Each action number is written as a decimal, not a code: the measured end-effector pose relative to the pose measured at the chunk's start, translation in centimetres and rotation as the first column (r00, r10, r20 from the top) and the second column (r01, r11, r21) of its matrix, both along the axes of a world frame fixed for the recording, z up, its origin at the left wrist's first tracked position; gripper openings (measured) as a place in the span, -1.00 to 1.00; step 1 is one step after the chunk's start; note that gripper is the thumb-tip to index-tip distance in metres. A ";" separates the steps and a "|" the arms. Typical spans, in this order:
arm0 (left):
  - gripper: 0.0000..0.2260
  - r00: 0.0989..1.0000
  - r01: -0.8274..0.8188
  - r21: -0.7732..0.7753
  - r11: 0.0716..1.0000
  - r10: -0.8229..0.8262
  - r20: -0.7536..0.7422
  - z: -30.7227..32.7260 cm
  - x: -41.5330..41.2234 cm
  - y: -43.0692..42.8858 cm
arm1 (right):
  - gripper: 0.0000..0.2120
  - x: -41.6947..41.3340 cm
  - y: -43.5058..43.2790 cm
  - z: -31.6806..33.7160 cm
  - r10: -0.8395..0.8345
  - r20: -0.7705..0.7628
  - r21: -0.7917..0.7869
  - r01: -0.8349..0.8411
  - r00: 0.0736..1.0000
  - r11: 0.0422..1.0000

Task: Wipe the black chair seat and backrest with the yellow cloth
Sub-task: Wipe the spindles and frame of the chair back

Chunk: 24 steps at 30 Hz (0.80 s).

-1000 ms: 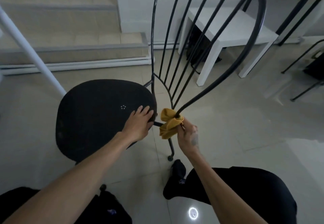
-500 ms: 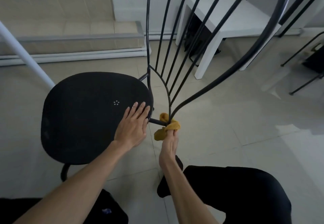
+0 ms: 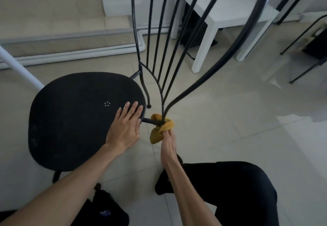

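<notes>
A person's left hand (image 3: 124, 130) lay flat, fingers straight, on the back edge of the black chair seat (image 3: 79, 119). Just beside it, the right hand (image 3: 167, 146) pinched a bunched yellow cloth (image 3: 160, 130) against the base of the backrest (image 3: 166, 48) rods. Beyond stood a white table (image 3: 228, 9).

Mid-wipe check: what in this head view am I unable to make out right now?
1. Backrest top: cut off by the head view's upper edge.
2. Right hand: how it grips is hidden, with the fingertips buried in the yellow cloth.
3. Rod junction at the backrest base: wrapped by the cloth.
4. Seat dirt: the surface is too dark to judge, and the left hand lies flat over part of it.
</notes>
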<state>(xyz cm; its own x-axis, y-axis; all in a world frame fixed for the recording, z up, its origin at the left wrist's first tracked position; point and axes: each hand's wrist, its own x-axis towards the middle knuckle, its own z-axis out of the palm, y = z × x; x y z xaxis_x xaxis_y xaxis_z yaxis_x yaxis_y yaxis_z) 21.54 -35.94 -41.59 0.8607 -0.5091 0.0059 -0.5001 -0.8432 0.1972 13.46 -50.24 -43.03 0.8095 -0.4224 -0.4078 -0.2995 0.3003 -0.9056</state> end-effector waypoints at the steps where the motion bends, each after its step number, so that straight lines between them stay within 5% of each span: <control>1: -0.48 1.000 0.002 0.005 1.000 -0.002 0.000 0.0 0.1 -0.1 | -0.54 0.1 -0.2 -0.4 0.017 -0.027 -0.005 -0.017 1.000 1.000; 5: -0.49 1.000 -0.004 0.022 1.000 0.004 -0.005 -0.2 -0.3 -0.2 | -0.46 0.6 -1.1 -1.6 0.041 -0.174 0.026 -0.037 0.984 0.999; 13: -0.54 0.998 -0.044 0.002 0.999 0.044 -0.033 0.1 -0.3 -0.6 | -0.67 -0.2 -2.7 1.1 -0.037 0.070 0.222 0.020 0.997 0.975; 18: -0.55 0.999 -0.045 0.014 0.999 0.046 -0.019 -0.1 -0.2 -0.8 | -0.71 0.0 -2.8 -0.8 0.022 -0.069 0.167 -0.010 0.997 0.986; 24: -0.55 0.998 -0.056 0.046 0.997 0.056 -0.003 -0.1 -0.4 -0.8 | -0.18 1.8 -1.5 -4.1 0.106 -0.167 0.167 -0.078 0.980 0.983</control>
